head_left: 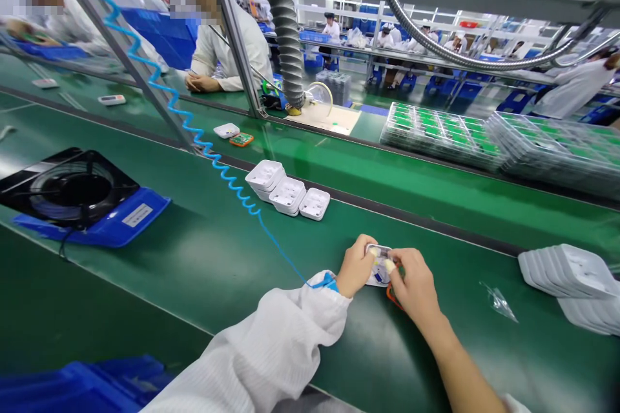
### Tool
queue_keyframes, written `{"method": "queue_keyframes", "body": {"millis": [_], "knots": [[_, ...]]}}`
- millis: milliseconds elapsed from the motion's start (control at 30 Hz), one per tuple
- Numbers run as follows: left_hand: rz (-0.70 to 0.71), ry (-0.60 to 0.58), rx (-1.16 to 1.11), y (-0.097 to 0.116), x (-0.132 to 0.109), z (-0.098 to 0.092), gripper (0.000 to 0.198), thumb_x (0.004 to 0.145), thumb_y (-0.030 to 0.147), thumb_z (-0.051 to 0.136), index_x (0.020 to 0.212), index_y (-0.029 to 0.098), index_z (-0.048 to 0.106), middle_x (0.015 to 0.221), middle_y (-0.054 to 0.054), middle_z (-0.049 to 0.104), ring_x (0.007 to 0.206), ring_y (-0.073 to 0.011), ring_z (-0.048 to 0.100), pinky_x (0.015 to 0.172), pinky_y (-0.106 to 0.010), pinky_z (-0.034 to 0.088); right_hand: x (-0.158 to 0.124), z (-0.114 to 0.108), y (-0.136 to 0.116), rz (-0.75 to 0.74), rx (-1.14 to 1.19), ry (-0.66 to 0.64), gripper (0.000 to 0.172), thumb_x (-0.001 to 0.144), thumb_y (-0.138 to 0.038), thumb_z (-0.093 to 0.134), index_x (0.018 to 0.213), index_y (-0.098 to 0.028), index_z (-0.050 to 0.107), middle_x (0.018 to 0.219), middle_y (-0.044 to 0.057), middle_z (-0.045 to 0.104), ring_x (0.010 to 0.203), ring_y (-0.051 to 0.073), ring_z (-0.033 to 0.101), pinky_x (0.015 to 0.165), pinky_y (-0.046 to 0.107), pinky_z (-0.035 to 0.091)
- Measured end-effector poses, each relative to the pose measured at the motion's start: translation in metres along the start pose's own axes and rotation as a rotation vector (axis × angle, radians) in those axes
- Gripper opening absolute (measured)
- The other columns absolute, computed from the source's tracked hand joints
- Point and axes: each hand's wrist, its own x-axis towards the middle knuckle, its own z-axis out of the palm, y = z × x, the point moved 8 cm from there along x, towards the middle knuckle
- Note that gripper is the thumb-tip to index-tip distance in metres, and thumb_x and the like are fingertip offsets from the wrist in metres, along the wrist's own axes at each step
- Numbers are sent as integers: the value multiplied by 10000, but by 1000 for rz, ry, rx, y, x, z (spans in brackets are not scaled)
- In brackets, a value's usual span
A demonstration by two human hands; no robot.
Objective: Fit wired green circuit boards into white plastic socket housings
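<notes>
My left hand (355, 266), with a blue wrist strap at the cuff, is closed on the left side of a small white plastic housing (375, 279). My right hand (417, 281) is closed around the housing's right edge, its thumb inside the shell. Pale covers sit on both thumb tips. A small blue part lies in the housing; finer details are too small to make out. An orange-rimmed part (392, 295) shows beneath my right hand, mostly hidden by it. Farther back stand stacked white housings (288, 195).
A coiled blue cord (186, 119) runs to my left wrist. On the left is a black fan (82, 186) on a blue tray (113, 222). More white shells (574, 277) and a clear plastic bag (501, 303) lie right. Across the conveyor (339, 168) are board trays (436, 132) and co-workers.
</notes>
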Motion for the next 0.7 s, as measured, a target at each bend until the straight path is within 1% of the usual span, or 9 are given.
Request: {"method": "queue_keyframes", "body": {"millis": [100, 200, 300, 400, 567, 700], "knots": [[-35, -7, -29, -5, 0, 1, 180, 848, 290, 401, 910, 189, 537, 833, 5, 589, 773, -131, 538, 702, -236, 409, -1, 16, -12, -58, -44, -124, 83, 826, -201, 447, 867, -200, 519, 823, 44, 551, 771, 195, 487, 687, 321, 376], [-39, -46, -32, -3, -2, 3, 220, 870, 324, 372, 920, 201, 547, 876, -1, 607, 819, -141, 554, 732, -248, 414, -1, 24, -10, -17, -78, -169, 84, 825, -167, 432, 832, -199, 509, 790, 32, 543, 744, 190, 475, 670, 310, 349], [-38, -75, 0, 0, -4, 5, 222, 870, 298, 365, 931, 208, 558, 915, -6, 622, 855, -150, 564, 756, -260, 417, -2, 25, -5, 29, -137, -171, 91, 816, -148, 434, 816, -198, 510, 773, 24, 537, 743, 190, 470, 675, 308, 332], [-39, -78, 33, 1, -4, 5, 238, 873, 308, 366, 969, 211, 562, 943, -13, 636, 874, -159, 574, 789, -274, 421, -2, 24, -6, 22, -204, -169, 86, 807, -146, 441, 779, -195, 506, 755, 24, 531, 730, 192, 458, 671, 307, 318], [-23, -70, 55, 2, -4, 5, 260, 873, 304, 369, 1007, 206, 569, 989, -25, 640, 906, -166, 578, 807, -276, 426, 0, 17, -7, -9, -161, -88, 94, 839, -172, 421, 803, -185, 507, 765, 32, 527, 739, 186, 459, 673, 296, 328], [-47, -70, 57, 0, -4, 4, 276, 872, 311, 374, 1029, 211, 579, 1008, -24, 644, 915, -169, 582, 803, -276, 432, 0, 17, -5, -21, -144, -81, 103, 846, -173, 410, 807, -180, 504, 761, 36, 511, 748, 187, 455, 688, 299, 335]]}}
